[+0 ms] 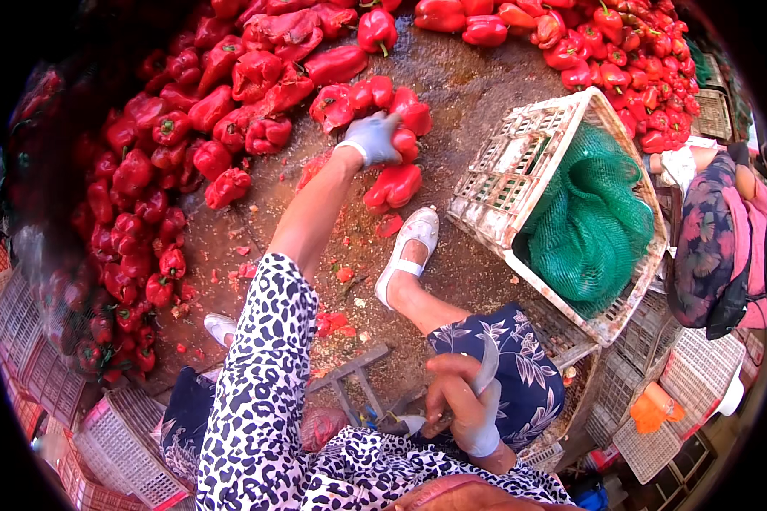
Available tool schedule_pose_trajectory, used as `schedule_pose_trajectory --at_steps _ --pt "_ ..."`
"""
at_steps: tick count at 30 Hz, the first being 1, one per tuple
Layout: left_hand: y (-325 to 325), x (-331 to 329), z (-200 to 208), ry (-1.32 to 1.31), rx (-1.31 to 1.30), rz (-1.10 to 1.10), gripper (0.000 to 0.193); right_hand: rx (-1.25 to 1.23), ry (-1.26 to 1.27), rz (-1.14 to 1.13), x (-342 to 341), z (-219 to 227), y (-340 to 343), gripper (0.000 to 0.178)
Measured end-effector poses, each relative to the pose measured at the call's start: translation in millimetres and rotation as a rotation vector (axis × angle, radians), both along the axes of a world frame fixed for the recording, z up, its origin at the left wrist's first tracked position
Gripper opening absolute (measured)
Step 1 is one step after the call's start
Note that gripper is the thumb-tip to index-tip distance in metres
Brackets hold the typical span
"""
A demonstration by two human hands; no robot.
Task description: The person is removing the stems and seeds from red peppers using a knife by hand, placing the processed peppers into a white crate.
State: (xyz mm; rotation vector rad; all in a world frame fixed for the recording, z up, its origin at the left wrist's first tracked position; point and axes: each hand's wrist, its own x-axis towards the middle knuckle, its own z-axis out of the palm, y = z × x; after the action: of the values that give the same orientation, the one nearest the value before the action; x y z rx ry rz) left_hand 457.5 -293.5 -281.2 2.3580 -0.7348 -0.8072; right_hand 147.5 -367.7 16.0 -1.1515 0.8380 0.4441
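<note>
My left hand (373, 139), in a pale glove, reaches out over a small group of red bell peppers on the wet brown floor. Its fingers are spread apart at a red bell pepper (406, 146), touching or nearly touching it. Just below lies another red bell pepper (393, 188). Close to my lap, my right hand (467, 404) is closed round a knife; the curved grey blade (487, 364) points up, and the handle is mostly hidden by the fingers. That glove is pale at the wrist and stained over the fingers.
A dirty white plastic crate (520, 162) lies tipped to my right, with green netting (592, 221) inside. Heaps of red peppers (256, 77) spread left and far right. Red scraps litter the floor round my shoe (413, 247). Another person (716, 238) is at the right, near stacked crates (699, 375).
</note>
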Motion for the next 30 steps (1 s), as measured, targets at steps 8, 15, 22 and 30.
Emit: schedule_pose_trajectory --at_steps 8,15,22,30 --pt "121.7 -119.5 68.6 0.897 -1.257 0.835 0.068 -0.145 0.051 0.299 -4.2 -6.8 19.1 0.042" --pt "166.6 -230.2 171.2 0.637 -1.351 0.963 0.083 -0.493 -0.253 0.599 -18.8 -22.8 44.7 0.065" --pt "182.1 -295.5 259.3 0.252 -1.153 0.888 0.094 -0.405 -0.4 0.572 -14.0 35.2 90.3 0.072" --pt "199.4 -343.3 283.0 -0.394 -0.823 0.827 0.091 -0.413 -0.641 0.491 -47.2 16.9 125.8 0.076"
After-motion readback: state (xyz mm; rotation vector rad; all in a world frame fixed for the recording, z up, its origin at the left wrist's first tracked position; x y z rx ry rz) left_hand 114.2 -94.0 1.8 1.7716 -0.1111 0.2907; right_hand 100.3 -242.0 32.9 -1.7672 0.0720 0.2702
